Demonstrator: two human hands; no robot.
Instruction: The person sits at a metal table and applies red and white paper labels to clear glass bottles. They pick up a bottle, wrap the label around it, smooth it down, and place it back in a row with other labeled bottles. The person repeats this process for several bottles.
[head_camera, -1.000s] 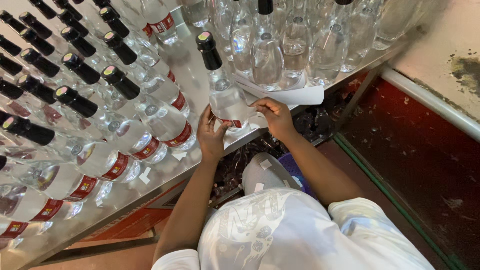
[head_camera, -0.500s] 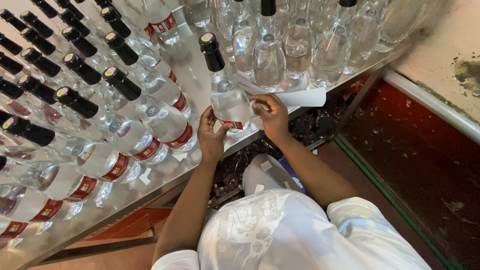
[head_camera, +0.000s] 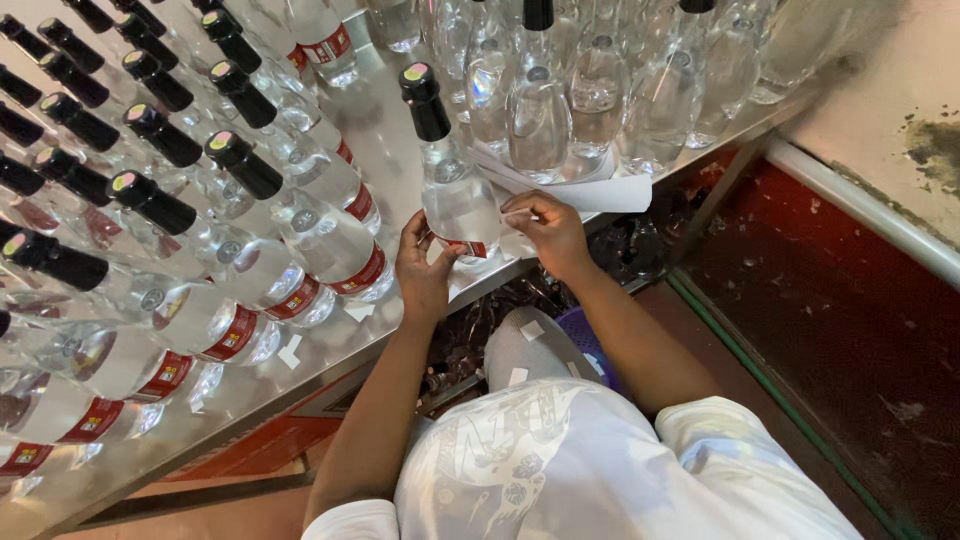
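Observation:
A clear glass bottle (head_camera: 455, 185) with a black cap and a red label band stands at the near edge of a steel table (head_camera: 385, 110). My left hand (head_camera: 422, 270) wraps its lower left side. My right hand (head_camera: 552, 228) presses against the bottle's right side, fingertips on a pale label strip low on the glass. A white paper sheet (head_camera: 600, 190) lies on the table just beyond my right hand.
Several capped bottles with red labels (head_camera: 330, 240) crowd the table to the left. Uncapped clear bottles (head_camera: 600, 85) stand at the back right. Paper scraps (head_camera: 290, 350) lie on the steel. A red floor (head_camera: 850, 310) and dark crate (head_camera: 480, 330) lie below.
Both hands stay on the same bottle. My right hand has slid slightly up and along the bottle's side, smoothing the label strip.

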